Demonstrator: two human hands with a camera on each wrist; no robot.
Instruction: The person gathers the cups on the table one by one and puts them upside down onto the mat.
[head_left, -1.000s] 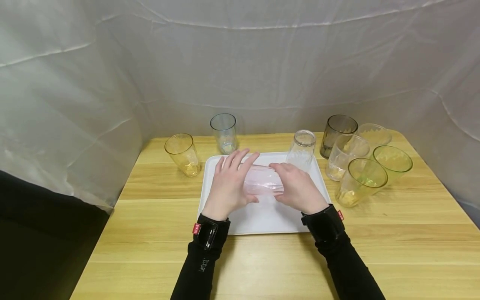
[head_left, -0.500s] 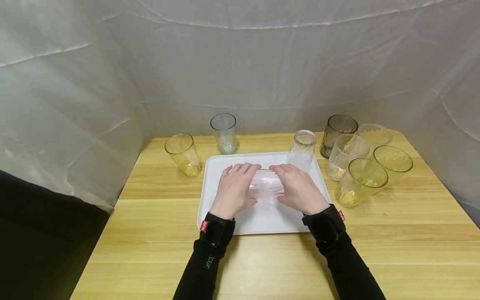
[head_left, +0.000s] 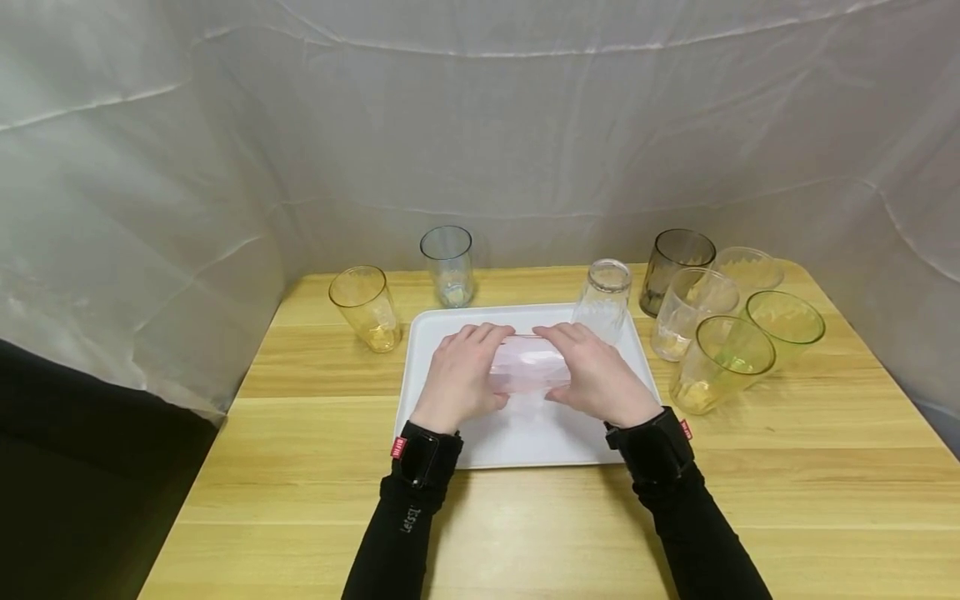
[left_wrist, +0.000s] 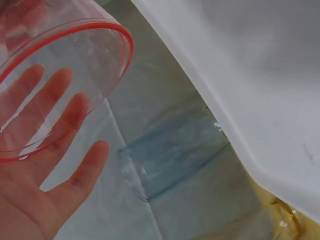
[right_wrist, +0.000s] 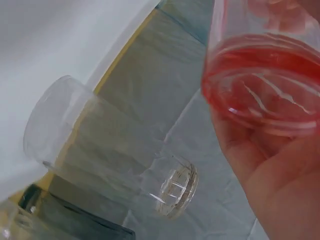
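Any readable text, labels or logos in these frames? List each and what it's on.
Left sleeve: white print running along the forearm, too small and blurred to read.
Left wrist strap: red tag with white marks, unreadable.
Right wrist strap: red tag with white marks, unreadable.
Pink glass, other glasses and tray: no text visible.

A light wooden surface [head_left: 300, 492] carries a white tray [head_left: 427, 333] at its middle. To the left of the tray stand a yellow glass [head_left: 365, 308] and a blue glass [head_left: 447, 265]. To the right, five glasses [head_left: 720, 333] cluster close together.
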